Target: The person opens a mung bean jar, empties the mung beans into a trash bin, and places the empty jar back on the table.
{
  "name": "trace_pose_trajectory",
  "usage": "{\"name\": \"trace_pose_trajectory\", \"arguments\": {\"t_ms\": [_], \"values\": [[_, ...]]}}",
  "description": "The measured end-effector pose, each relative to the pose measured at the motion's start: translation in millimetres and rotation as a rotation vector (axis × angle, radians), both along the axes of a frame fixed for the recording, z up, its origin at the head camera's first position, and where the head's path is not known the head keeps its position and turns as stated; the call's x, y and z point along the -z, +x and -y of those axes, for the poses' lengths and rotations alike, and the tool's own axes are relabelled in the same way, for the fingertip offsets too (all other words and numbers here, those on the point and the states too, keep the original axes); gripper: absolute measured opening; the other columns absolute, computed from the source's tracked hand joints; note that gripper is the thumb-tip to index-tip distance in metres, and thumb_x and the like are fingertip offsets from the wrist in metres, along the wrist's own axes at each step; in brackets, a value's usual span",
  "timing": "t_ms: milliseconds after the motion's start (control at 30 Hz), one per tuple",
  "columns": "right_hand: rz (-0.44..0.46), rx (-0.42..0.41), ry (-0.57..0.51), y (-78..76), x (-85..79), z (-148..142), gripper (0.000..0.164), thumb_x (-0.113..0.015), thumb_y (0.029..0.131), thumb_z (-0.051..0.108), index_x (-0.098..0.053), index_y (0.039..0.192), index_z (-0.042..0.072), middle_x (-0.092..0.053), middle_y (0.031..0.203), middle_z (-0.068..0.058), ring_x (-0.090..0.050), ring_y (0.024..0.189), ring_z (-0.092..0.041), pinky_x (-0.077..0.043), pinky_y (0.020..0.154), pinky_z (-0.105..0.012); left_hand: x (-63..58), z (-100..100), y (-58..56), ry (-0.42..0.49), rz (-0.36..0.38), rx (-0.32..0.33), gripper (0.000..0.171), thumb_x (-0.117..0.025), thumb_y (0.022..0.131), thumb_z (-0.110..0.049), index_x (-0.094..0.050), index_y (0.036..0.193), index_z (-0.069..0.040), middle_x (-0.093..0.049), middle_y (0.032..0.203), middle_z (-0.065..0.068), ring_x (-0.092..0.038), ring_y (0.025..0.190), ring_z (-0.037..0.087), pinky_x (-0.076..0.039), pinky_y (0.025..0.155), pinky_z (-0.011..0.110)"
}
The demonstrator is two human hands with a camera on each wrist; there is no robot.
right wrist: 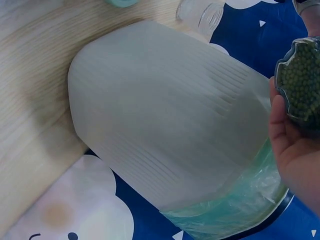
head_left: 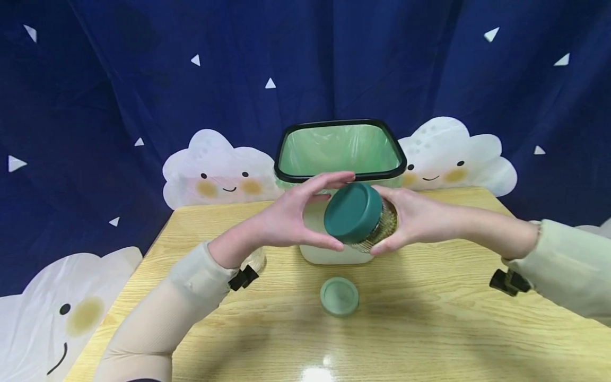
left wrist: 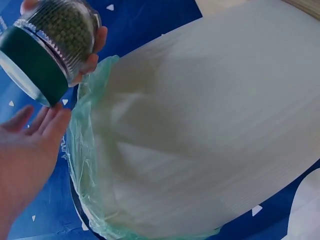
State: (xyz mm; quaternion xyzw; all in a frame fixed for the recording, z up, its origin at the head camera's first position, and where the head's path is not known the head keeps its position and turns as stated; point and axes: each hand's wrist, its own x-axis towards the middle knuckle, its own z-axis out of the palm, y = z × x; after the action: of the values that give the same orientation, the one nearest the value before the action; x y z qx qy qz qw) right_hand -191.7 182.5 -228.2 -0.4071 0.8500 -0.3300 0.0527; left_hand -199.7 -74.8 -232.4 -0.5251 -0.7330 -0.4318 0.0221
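Observation:
A clear ribbed jar (head_left: pixel 385 220) of small green beans is held up in front of the bin, tilted, its dark green lid (head_left: pixel 350 211) facing left and toward me. My right hand (head_left: pixel 420 218) grips the jar's body from the right. Round the lid's left side, my left hand (head_left: pixel 288 215) is spread with thumb and fingers apart. In the left wrist view the left fingertips (left wrist: pixel 59 120) are right at the edge of the lid. The right wrist view shows the right fingers (right wrist: pixel 280 125) under the bean-filled jar (right wrist: pixel 304 82).
Behind the hands stands a white bin (right wrist: pixel 160 110) lined with a green bag (head_left: pixel 341 148) under a black rim. A pale green lid (head_left: pixel 339 297) lies on the wooden table (head_left: pixel 429 329). A clear empty jar (right wrist: pixel 200 15) is on the table, partly behind my left wrist in the head view.

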Motion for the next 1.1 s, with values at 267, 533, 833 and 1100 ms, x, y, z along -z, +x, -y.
{"name": "trace_pose_trajectory", "arguments": {"t_ms": [267, 533, 833, 1100], "values": [[-0.01, -0.019, 0.009, -0.3, 2.3, 0.4, 0.073, -0.089, 0.068, 0.03, -0.052, 0.126, 0.005, -0.066, 0.108, 0.004, -0.06, 0.1, -0.013, -0.046, 0.091, -0.035, -1.6, 0.0, -0.1, -0.097, -0.019, 0.049, 0.094, -0.086, 0.072, -0.01, -0.033, 0.149, -0.007, -0.04, 0.145, 0.004, -0.038, 0.132, 0.011, -0.038, 0.105, 0.031], [-0.013, -0.021, 0.003, -0.8, 3.4, 0.0, 0.073, -0.089, 0.068, 0.03, -0.053, 0.126, 0.005, -0.066, 0.107, 0.005, -0.06, 0.099, -0.013, -0.047, 0.09, -0.033, 2.1, -4.3, 0.5, -0.029, -0.055, -0.014, 0.091, -0.091, 0.067, -0.015, -0.041, 0.142, -0.002, -0.051, 0.133, 0.006, -0.05, 0.12, 0.013, -0.044, 0.099, 0.028], [-0.004, -0.023, -0.004, -0.8, 2.9, 0.0, 0.073, -0.089, 0.068, 0.03, -0.053, 0.127, 0.005, -0.066, 0.108, 0.004, -0.06, 0.099, -0.013, -0.046, 0.09, -0.033, 2.1, -3.7, 1.3, -0.06, -0.071, -0.039, 0.096, -0.091, 0.067, -0.017, -0.037, 0.144, 0.0, -0.05, 0.136, 0.007, -0.05, 0.12, 0.013, -0.044, 0.098, 0.026], [0.006, -0.033, -0.002, -1.4, 3.4, 2.1, 0.074, -0.089, 0.068, 0.029, -0.052, 0.127, 0.004, -0.066, 0.109, 0.003, -0.06, 0.101, -0.014, -0.047, 0.091, -0.035, -1.8, 2.5, -2.2, -0.105, 0.035, 0.072, 0.098, -0.086, 0.071, -0.006, -0.028, 0.15, -0.004, -0.04, 0.147, 0.007, -0.039, 0.131, 0.013, -0.037, 0.105, 0.03]]}}
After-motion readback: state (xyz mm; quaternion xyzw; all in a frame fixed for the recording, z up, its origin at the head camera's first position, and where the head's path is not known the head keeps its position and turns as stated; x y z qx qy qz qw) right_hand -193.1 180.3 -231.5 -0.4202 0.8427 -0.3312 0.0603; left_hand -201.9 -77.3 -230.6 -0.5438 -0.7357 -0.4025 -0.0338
